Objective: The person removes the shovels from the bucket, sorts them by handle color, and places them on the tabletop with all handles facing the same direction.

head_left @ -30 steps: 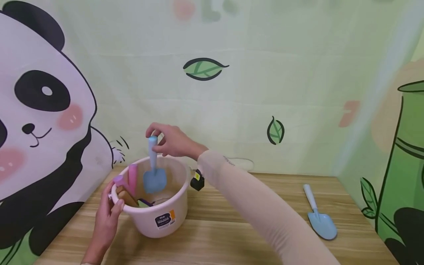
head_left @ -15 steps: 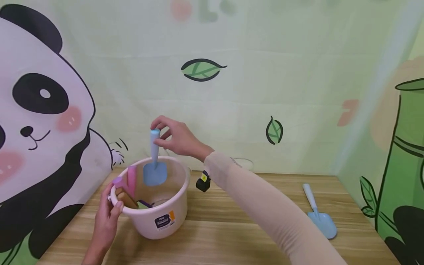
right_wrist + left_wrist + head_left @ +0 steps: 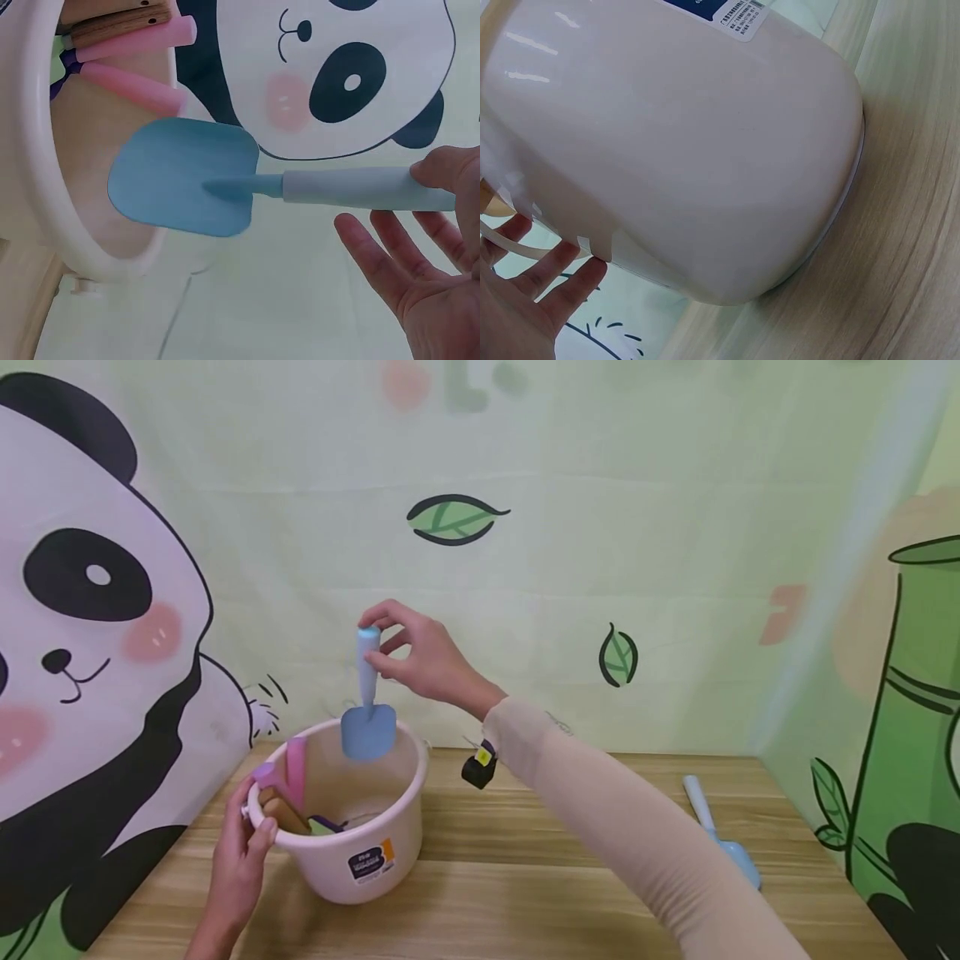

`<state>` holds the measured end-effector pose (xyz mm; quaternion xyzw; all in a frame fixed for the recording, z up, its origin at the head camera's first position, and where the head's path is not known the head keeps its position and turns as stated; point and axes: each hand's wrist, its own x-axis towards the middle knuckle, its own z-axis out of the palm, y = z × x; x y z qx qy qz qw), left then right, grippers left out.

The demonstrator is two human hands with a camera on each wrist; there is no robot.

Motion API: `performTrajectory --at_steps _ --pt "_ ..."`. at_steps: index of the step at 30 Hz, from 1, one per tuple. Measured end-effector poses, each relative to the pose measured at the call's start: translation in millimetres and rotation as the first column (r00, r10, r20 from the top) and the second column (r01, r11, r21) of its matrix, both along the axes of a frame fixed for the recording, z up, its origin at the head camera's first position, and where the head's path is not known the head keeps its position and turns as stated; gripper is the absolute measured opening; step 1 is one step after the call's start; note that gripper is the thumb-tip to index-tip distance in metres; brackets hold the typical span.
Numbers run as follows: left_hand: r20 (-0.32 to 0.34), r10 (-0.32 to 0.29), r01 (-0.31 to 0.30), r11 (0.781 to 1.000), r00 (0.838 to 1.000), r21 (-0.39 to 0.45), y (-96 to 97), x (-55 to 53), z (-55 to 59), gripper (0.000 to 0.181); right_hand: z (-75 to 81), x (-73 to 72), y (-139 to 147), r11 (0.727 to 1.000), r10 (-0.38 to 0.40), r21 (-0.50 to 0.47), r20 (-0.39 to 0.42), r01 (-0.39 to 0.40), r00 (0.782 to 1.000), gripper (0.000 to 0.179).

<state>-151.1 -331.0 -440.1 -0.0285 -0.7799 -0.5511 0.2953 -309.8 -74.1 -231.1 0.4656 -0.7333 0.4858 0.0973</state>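
My right hand (image 3: 431, 656) pinches the top of the pale handle of a blue toy shovel (image 3: 368, 731). The shovel hangs blade down over the bucket's opening, the blade's lower part level with the far rim. In the right wrist view the whole shovel (image 3: 187, 178) shows, thumb on the handle's end. My left hand (image 3: 238, 860) grips the left rim of a pale pink bucket (image 3: 390, 852), with the thumb over the front. Inside the bucket lean pink handles (image 3: 296, 768) and brown wooden handles (image 3: 283, 814); their lower ends are mostly hidden.
A second blue shovel (image 3: 738, 860) lies on the wooden table (image 3: 525, 893) at the right, partly covered by my right sleeve. Behind the table hangs a pale green cloth (image 3: 525, 593) printed with a panda and leaves. A small black device (image 3: 478, 768) hangs at my right wrist.
My right hand has lifted the shovel up and to the right, raising the blade from inside the bucket toward its rim. The left hand keeps its grip on the bucket.
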Motion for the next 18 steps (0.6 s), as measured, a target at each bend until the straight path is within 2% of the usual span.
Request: performTrajectory --at_steps 6,18 --pt "-0.012 0.004 -0.004 1.000 1.000 0.004 1.0 0.5 1.1 0.061 7.2 -0.1 12.9 0.995 -0.029 -0.101 -0.055 0.023 0.998 0.031" --pt "0.001 0.004 -0.004 1.000 1.000 -0.010 2.0 0.8 0.8 0.061 10.7 -3.6 42.3 0.985 -0.100 -0.144 -0.012 0.097 0.995 0.035"
